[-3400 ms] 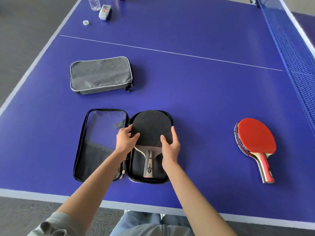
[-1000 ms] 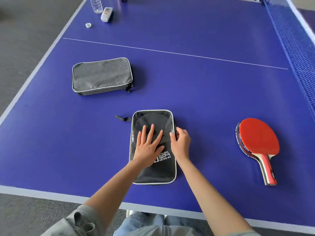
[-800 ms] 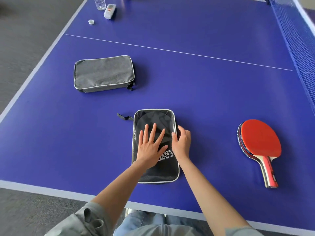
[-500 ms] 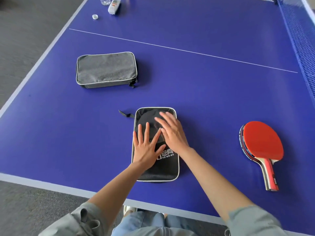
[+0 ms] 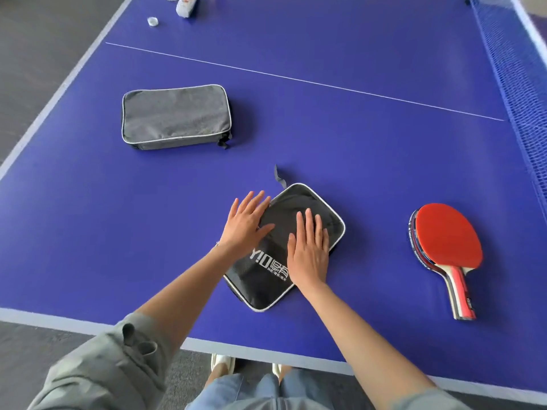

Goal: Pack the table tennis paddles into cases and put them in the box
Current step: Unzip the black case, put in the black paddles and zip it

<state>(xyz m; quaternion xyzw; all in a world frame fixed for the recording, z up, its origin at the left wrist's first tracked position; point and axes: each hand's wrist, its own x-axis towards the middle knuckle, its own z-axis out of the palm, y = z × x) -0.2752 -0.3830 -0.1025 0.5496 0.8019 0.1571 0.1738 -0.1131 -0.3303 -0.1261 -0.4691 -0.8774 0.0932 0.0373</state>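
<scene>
A: Where is the black case (image 5: 296, 232)?

B: It lies closed and flat on the blue table (image 5: 340, 137), near the front edge and turned at a slant, one corner pointing away from the person. A white trim runs round its rim, white lettering sits on its lid, and a short dark strap (image 5: 278, 176) sticks out from its far corner.

A: And the hands?

B: Both lie on it, palms down. The left hand (image 5: 244, 224) is spread wide, fingers fanned, over the case's left edge, partly on the table. The right hand (image 5: 309, 250) lies flat on the middle of the lid with fingers straight and close together. Neither grips anything.

A: What else is on the table?

B: A red paddle (image 5: 447, 241) lies well to the right of the case, face up, handle toward the person; the edge of a second one shows beneath it. A grey case (image 5: 176, 116), closed, sits further back on the left, well apart from the black one. At the far left corner there is a small round cap (image 5: 153, 21) and a white object (image 5: 186, 5) beside it. The net (image 5: 515, 72) runs along the right side.
</scene>
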